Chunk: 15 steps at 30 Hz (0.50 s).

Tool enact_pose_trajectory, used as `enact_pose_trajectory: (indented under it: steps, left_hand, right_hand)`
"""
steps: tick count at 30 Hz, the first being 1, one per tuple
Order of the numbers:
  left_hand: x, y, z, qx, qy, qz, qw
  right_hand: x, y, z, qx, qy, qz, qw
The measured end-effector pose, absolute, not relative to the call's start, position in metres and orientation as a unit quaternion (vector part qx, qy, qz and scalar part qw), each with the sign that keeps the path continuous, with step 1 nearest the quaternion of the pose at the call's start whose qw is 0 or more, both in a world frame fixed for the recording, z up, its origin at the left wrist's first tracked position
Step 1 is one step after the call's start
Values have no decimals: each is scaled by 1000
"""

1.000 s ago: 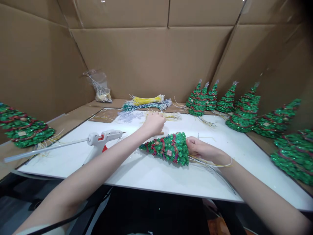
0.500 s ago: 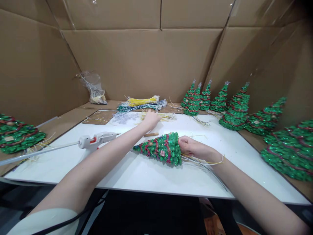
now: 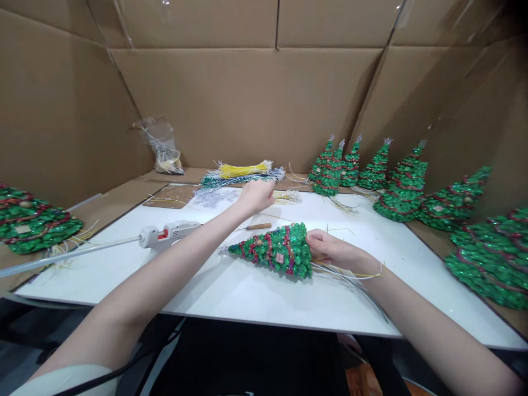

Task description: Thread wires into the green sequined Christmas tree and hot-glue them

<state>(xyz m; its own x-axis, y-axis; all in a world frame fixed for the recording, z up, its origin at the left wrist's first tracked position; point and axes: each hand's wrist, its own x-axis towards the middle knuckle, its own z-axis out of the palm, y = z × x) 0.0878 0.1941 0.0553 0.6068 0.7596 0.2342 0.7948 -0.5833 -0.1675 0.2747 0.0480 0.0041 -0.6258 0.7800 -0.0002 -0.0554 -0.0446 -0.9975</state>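
Pinching a green Christmas tree (image 3: 274, 250) by its base with the right hand (image 3: 330, 248); lying sideways on the white desk (image 3: 247, 300), left of that hand. Holding the left hand (image 3: 256, 196) beyond the tree, beside loose wires (image 3: 289, 196), with fingers curled; cannot tell whether gripping anything.

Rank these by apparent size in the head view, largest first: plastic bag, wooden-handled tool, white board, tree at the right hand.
1. White board
2. Tree
3. Plastic bag
4. Wooden-handled tool

The bag stands farther back, so true sizes may compare differently.
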Motion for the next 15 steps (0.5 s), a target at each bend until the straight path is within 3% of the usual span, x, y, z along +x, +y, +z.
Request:
enact_pose_trajectory:
  steps: [15]
  left_hand:
    - [87,220,29,-935,-350,48,-36]
  right_hand:
    - [275,47,3,-307,-611,657,317]
